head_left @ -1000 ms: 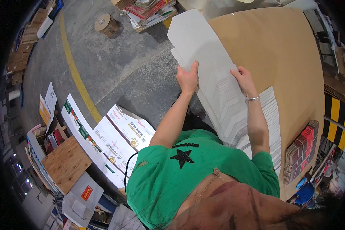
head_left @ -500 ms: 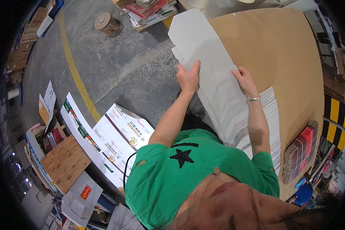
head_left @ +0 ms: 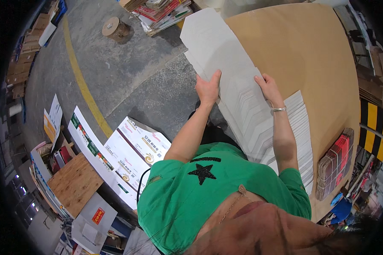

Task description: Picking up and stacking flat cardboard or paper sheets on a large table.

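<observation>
Pale grey-white cardboard sheets (head_left: 219, 46), cut with angled ends, lie in a long overlapping row on the brown table. My left hand (head_left: 209, 87) grips their left edge, thumb on top and fingers underneath. Across from it, my right hand (head_left: 270, 89) holds the right edge, its thumb also laid on the upper face. Closer to me the sheets fan out into stepped layers. Beside my right forearm, another fanned row of white sheets (head_left: 300, 131) rests on the table. How many sheets my hands hold between them cannot be made out.
The brown-covered table (head_left: 302, 46) extends to the right, bearing a strapped bundle of red and brown card (head_left: 335, 163). Printed white sheets (head_left: 136, 144) lie to my left. A round brown stool-like block (head_left: 116, 29) and a paper stack (head_left: 161, 15) stand on the concrete floor.
The far end of the sheets has shifted slightly left in the picture, and both hands keep their hold on the edges. My right hand sits marginally further left.
</observation>
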Demonstrator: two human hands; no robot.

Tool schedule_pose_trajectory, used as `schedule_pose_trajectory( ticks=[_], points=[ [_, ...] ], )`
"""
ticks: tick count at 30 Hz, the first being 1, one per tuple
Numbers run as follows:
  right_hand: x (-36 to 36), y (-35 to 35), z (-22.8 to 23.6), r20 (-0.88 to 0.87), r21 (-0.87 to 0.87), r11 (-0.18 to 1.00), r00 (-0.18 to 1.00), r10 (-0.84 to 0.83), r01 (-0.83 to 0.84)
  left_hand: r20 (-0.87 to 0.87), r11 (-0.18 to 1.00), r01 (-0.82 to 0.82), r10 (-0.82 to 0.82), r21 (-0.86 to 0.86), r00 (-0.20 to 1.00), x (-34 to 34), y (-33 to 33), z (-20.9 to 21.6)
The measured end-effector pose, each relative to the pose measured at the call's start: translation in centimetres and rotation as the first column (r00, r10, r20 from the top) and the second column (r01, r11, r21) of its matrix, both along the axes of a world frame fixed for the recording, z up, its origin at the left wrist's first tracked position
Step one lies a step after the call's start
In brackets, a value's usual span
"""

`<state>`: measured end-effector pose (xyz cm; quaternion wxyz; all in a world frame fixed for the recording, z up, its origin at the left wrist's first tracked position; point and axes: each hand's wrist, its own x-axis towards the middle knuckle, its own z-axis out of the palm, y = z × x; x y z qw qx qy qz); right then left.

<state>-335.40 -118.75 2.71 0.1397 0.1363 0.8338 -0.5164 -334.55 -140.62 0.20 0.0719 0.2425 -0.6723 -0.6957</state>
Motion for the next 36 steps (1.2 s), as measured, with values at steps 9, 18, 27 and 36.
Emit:
schedule_pose_trajectory(
  ticks=[9, 18, 27, 36],
  points=[
    [0.0, -0.1, 0.2, 0.013, -0.008, 1.0, 1.0, 0.017, -0.017, 0.091, 0.999, 0.035, -0.032, -0.03, 0.995, -0.1, -0.3, 0.5],
    [0.1, 0.6, -0.2, 0.002, -0.087, 0.996, 1.0, 0.017, -0.017, 0.081, 0.999, 0.017, -0.014, -0.037, 0.997, 0.1, -0.3, 0.4],
    [0.4, 1.0, 2.0, 0.149, 0.226, 0.97, 0.987, 0.056, -0.089, 0.085, 0.987, 0.05, -0.038, -0.153, 0.996, 1.2, 0.2, 1.3],
    [1.3, -0.7, 2.7, 0.044, -0.063, 0.998, 0.999, 0.007, -0.004, 0.078, 0.986, -0.002, -0.011, 0.167, 0.997, 1.2, 0.6, 0.0]
  ],
)
